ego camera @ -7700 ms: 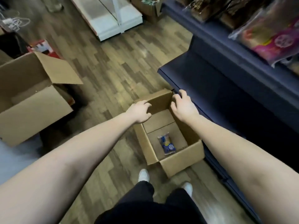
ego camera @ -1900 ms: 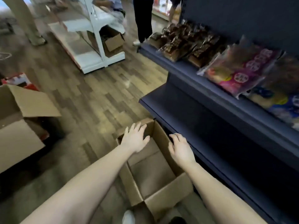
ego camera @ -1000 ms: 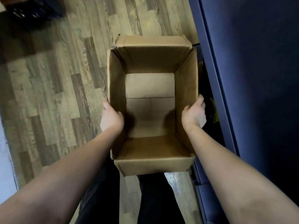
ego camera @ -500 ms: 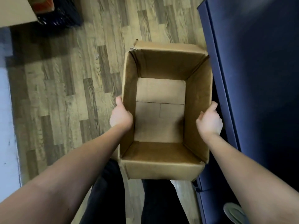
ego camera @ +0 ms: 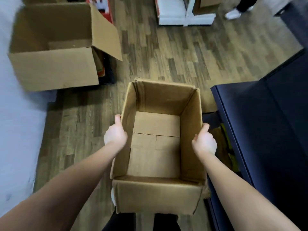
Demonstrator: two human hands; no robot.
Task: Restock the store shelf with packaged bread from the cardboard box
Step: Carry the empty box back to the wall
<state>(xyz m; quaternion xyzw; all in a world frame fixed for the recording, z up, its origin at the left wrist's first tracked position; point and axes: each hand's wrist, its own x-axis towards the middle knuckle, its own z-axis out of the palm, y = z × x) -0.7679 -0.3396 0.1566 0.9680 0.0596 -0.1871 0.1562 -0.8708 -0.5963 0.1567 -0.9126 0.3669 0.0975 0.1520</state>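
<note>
**Two hands, no loaves: bread carton held bare beside the store shelf**

No packaged bread shows inside the cardboard box [ego camera: 158, 195], and its folded bottom flaps lie bare. It hangs clear of the wood-plank floor [ego camera: 175, 55], in front of the person's dark trousers [ego camera: 116, 222] and just beside the end of the dark blue store shelf [ego camera: 266, 130]. The left hand [ego camera: 115, 136] clasps the outside of the left wall and the right hand [ego camera: 204, 142] the outside of the right wall, both about midway along. That matched hold suits a light, open-topped carton and keeps it level. Each thumb lies straight along the upper edge. The other fingers are tucked out of sight down the outer walls, so whether they are spread or pressed together cannot be told.

With nothing left to unload, restocking from this box looks finished. The two-sided lift reads as a carry to clear the box away, not a reach for stock. A larger open carton [ego camera: 53, 70] stands on the floor ahead to the left, a plausible spot for empties, though that is only a guess. Something yellow-green [ego camera: 225, 135] shows in the gap between box and shelf, too dim to identify. Farther off are the base of a white display unit [ego camera: 185, 15] and another person's white shoe [ego camera: 231, 13]. The shelf's stocked tiers are out of view, so where the bread now sits cannot be confirmed.
</note>
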